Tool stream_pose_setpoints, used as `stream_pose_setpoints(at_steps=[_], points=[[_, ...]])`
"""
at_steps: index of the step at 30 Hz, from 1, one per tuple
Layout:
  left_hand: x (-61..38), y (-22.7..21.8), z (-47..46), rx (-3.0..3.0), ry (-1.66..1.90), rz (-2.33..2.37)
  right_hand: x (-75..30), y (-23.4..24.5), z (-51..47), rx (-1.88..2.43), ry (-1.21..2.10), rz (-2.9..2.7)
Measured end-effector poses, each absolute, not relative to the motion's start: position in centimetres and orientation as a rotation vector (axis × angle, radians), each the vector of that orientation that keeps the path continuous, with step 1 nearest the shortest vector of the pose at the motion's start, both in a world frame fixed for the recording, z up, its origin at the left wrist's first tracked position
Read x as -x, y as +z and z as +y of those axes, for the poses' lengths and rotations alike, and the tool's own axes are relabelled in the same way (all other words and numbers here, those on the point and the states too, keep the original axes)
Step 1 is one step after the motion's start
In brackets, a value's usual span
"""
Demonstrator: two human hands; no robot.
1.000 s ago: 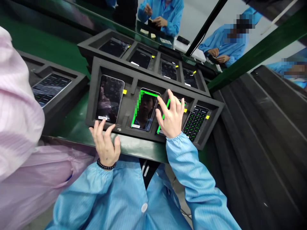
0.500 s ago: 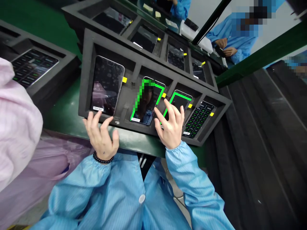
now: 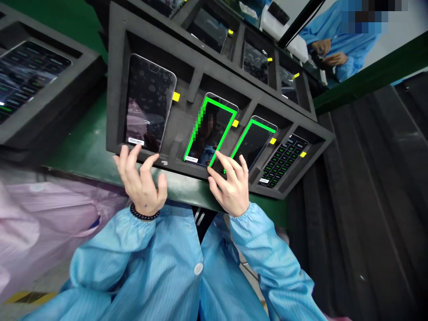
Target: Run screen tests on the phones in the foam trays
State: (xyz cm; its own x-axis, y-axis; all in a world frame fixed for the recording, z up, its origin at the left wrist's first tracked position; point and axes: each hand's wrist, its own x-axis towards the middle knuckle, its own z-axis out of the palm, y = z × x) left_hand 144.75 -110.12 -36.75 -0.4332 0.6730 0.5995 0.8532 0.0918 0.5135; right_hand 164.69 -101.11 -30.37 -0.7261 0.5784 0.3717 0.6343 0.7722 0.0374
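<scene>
In front of me a black foam tray (image 3: 115,89) holds several tablets in separate pockets. My right hand (image 3: 230,183) has its fingers spread, with the index fingertip at the lower right corner of the second tablet (image 3: 214,129), whose screen shows a green band along the left, top and right edges. Partly behind that hand is the third tablet (image 3: 256,138), with green along its left and top. At the left, my open left hand (image 3: 142,183) rests its fingers on the tray's front rim, just below the dark-screened tablet (image 3: 150,102). The rightmost tablet (image 3: 284,160) displays a grid of green-marked buttons.
Behind stands another foam tray (image 3: 236,44) with tablets and yellow tabs. A further tray (image 3: 80,62) with a tablet sits at the left, beside a pink-sleeved person (image 3: 20,214). Across the bench a co-worker's hands (image 3: 329,53) hold a dark item. Black stacked material (image 3: 364,187) lies right.
My right index finger has moved down the second tablet's right edge to its lower corner, and the green band now covers that edge. My left hand stays by the rim. The view has shifted slightly.
</scene>
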Motion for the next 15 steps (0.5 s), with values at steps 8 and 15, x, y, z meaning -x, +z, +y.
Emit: stream_pose_setpoints(at_steps=[8,15], points=[[-144.5,-36.9,-110.2,1.566,-1.29,-2.156,-165.4,-30.1,-99.4,0.647,-0.253,-2.653],[-144.5,-37.0,-109.9,1.537,-1.335,-2.102,-162.0,-30.8,-98.5,0.469,-0.233,-2.668]])
